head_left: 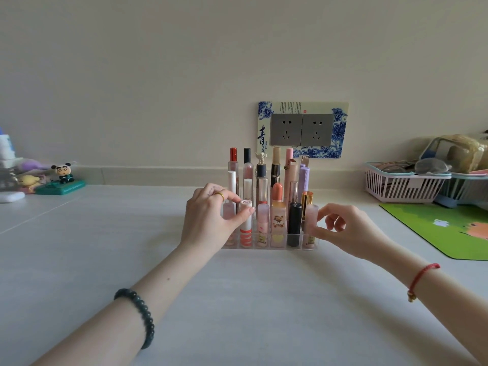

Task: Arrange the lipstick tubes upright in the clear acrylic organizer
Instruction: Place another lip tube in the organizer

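The clear acrylic organizer stands mid-table, its rows filled with several upright lipstick tubes, tall ones at the back. My left hand pinches the white-and-red striped tube near its cap in the front row, second slot from the left. My right hand pinches the frosted pink tube in the front right corner slot. A black tube and a pink bear-print tube stand between them. A pale pink tube in the front left slot is partly hidden by my left fingers.
A double wall socket with a blue floral frame is behind the organizer. A white slatted basket with clutter and a green mat are at the right. Cartoon figurines and bottles stand at the far left.
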